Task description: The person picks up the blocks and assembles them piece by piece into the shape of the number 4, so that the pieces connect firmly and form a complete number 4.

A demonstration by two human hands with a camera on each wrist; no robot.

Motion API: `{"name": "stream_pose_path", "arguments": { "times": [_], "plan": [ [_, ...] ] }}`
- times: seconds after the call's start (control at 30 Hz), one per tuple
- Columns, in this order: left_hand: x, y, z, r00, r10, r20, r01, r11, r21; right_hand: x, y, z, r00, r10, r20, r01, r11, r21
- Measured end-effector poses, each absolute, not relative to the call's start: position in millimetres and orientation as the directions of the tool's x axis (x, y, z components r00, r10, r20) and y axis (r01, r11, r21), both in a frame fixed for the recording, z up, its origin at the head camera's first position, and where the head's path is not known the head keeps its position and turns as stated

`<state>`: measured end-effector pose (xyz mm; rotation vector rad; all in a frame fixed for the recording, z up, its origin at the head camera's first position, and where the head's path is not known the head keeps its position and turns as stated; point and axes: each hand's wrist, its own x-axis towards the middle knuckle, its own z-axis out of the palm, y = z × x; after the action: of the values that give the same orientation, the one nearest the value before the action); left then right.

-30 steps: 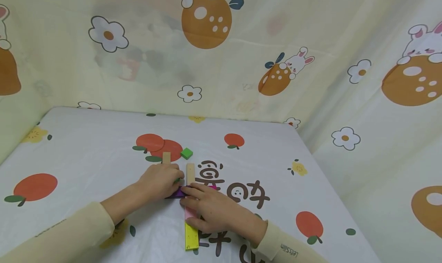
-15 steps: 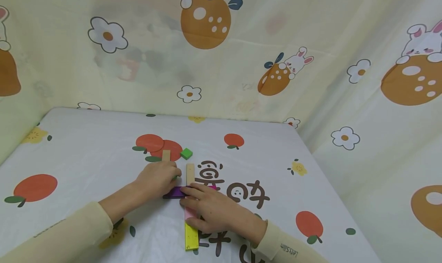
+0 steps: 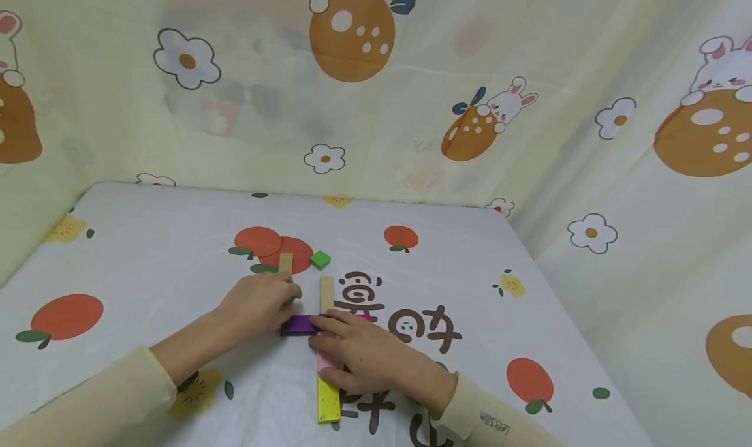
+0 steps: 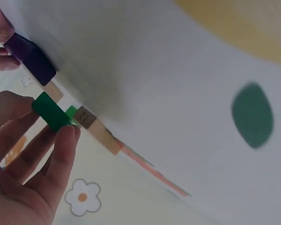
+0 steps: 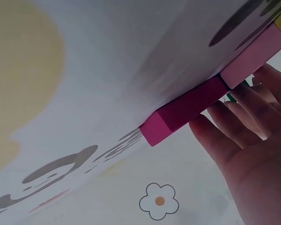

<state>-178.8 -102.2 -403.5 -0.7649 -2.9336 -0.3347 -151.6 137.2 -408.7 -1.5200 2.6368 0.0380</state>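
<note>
My left hand [image 3: 258, 303] pinches a green block [image 4: 51, 112] between thumb and fingers, over the table just left of the purple block [image 3: 296, 325]. In the left wrist view the green block stands apart from the purple one. My right hand [image 3: 367, 352] rests with extended fingers on a cross-shaped layout of blocks. Its arms are the purple block on the left, a magenta block [image 5: 182, 108] on the right, a plain wooden block [image 3: 326, 294] at the far side, and a pink block [image 5: 253, 56] followed by a yellow block [image 3: 328, 398] nearer me. My right fingers cover the crossing.
Beyond my left hand lies another plain wooden block [image 3: 285, 263], numbered on its end in the left wrist view. A second green block [image 3: 320, 260] sits to its right. The table [image 3: 176, 231] has a printed white cloth, with a patterned curtain [image 3: 247, 134] behind.
My left hand has drawn a little to the left with the green block, so more of the purple block shows. My right hand stays on the layout.
</note>
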Motion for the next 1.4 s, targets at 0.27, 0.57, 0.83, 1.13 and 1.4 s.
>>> {"name": "stream_pose_path", "arguments": {
  "times": [0.27,0.57,0.83,1.13,1.4],
  "plan": [
    [-168.8,-110.2,-401.6,-0.876,0.463,0.136,0.482,0.857,0.181,-150.8,137.0,-408.9,-0.505,-0.857,-0.107,-0.859,0.51,-0.032],
    [-158.1,-114.6,-407.1,-0.881,0.461,0.106,0.473,0.864,0.173,-151.3,137.6,-409.0,-0.503,-0.858,-0.101,-0.861,0.508,-0.027],
    [-155.2,-115.7,-408.0,-0.887,0.458,0.067,0.462,0.869,0.179,-151.3,136.7,-408.6,-0.504,-0.858,-0.104,-0.86,0.509,-0.031],
    [-152.1,-115.4,-407.9,-0.884,0.462,0.073,0.467,0.868,0.168,-150.9,136.8,-408.4,-0.51,-0.853,-0.11,-0.855,0.517,-0.046],
    [-151.6,-115.2,-410.7,-0.886,0.459,0.072,0.464,0.872,0.154,-151.2,136.7,-408.8,-0.51,-0.853,-0.11,-0.855,0.516,-0.044]
  ]
}}
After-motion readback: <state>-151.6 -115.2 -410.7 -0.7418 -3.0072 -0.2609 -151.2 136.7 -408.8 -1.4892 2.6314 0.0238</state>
